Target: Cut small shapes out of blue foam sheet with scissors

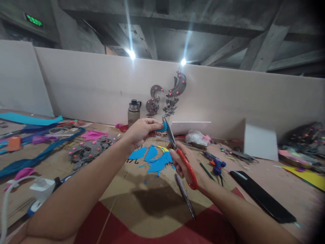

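Observation:
Between its thumb and fingers, my left hand (144,131) pinches a small blue piece (163,127). My right hand (184,162) is wrapped round the red handles of a pair of scissors (186,166). The scissor blades point up and lie at the right edge of the blue piece; whether they touch it is hard to tell. Below both hands, blue scraps (158,162) and a bit of yellow lie on the brown board (122,193).
A bottle (133,113) stands behind my left hand. Grey decorations (177,84) hang at the white partition. On the right are a blue glue gun (215,163) and a black phone (262,196). Grey pieces with pink dots (86,150) and a white plug (42,188) lie left.

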A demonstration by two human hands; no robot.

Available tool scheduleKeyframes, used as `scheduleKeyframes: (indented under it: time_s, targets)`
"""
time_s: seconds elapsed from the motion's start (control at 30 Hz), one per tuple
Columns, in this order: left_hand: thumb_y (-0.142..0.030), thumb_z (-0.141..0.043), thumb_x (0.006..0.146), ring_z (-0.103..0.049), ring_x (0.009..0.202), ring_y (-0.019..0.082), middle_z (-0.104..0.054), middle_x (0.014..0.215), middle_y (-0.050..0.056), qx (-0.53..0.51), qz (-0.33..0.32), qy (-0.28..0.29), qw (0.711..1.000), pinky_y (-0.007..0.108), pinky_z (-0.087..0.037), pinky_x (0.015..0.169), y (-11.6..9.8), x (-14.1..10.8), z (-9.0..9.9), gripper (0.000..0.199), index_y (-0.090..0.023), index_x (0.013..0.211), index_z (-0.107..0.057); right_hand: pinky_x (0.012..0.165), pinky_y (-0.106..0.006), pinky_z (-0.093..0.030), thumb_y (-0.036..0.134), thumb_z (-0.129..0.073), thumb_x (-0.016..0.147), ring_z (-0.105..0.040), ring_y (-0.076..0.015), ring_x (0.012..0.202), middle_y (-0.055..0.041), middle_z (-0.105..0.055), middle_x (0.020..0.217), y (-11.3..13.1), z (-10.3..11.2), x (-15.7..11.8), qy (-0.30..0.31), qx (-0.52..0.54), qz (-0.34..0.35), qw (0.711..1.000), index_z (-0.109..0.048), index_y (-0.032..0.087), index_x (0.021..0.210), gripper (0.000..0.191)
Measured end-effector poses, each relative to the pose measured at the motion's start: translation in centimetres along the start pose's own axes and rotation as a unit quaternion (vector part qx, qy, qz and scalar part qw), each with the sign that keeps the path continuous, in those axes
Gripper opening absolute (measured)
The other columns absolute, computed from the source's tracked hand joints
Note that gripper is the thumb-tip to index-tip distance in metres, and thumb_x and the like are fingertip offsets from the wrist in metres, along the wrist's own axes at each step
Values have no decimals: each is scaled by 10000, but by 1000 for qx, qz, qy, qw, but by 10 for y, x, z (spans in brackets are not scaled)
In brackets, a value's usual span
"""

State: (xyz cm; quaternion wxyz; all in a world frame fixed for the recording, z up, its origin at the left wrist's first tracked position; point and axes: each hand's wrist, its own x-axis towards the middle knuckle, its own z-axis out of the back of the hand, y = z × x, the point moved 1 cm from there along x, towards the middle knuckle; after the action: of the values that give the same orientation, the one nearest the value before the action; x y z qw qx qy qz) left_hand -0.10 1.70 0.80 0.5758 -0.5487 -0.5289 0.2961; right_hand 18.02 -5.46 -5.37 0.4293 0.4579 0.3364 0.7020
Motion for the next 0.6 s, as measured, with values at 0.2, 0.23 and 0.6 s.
scheduleKeyframes:
  time_s: [0.2,0.23,0.6]
  targets:
    - [-289,-874,551,-546,618,84,-657,683,31,-9,2,1,1000,225,-445,622,1,0,0,248,-133,656,-713,404,-200,-292,523,-529,897,-367,-81,451,59,-428,609,-1,0,-1,-2,-8,-2,1000,-515,227,938,299]
    - [-290,-875,550,-544,613,84,-653,675,30,-10,3,1,1000,227,-444,622,1,0,0,250,-132,658,-714,402,-201,-292,526,-528,897,-364,-80,448,59,-430,609,-2,-1,-1,-3,-7,-2,1000,-516,225,935,303]
    - [-304,-880,548,-544,614,88,-658,681,34,-4,7,0,1000,236,-443,618,1,0,0,260,-140,661,-713,393,-201,-291,550,-532,888,-356,-81,442,52,-439,603,-4,-1,0,-7,-5,-5,1000,-534,219,937,335]
